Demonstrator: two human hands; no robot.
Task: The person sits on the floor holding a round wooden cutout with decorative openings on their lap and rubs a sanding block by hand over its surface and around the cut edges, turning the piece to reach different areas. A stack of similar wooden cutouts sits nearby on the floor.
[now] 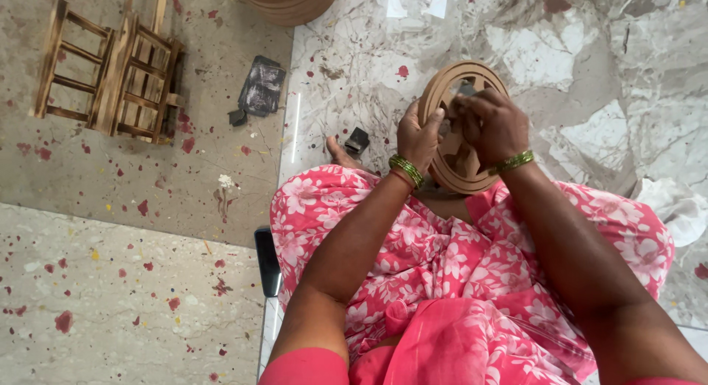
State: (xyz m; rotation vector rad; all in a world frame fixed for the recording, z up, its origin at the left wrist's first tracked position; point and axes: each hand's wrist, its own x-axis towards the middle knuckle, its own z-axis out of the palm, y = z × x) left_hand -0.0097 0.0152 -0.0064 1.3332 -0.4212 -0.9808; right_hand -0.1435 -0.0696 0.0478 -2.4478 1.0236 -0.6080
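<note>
Here, both hands, left [419,138] and right [493,125], grip one round wooden wheel [461,171].

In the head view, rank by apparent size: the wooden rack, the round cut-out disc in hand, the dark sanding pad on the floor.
1. Wooden rack.
2. Round cut-out disc, nearer the camera, so unsure against the rack.
3. Dark sanding pad, clearly smallest.

To my left the speckled floor [125,282] lies open for a reach, until the small wooden frame [110,75] and the dark sanding pad [262,86] beyond it. A black phone [267,261] lies just beside my knee. Ahead, stacked wooden discs [291,1] block the way; a white cloth [675,208] crowds my right.
</note>
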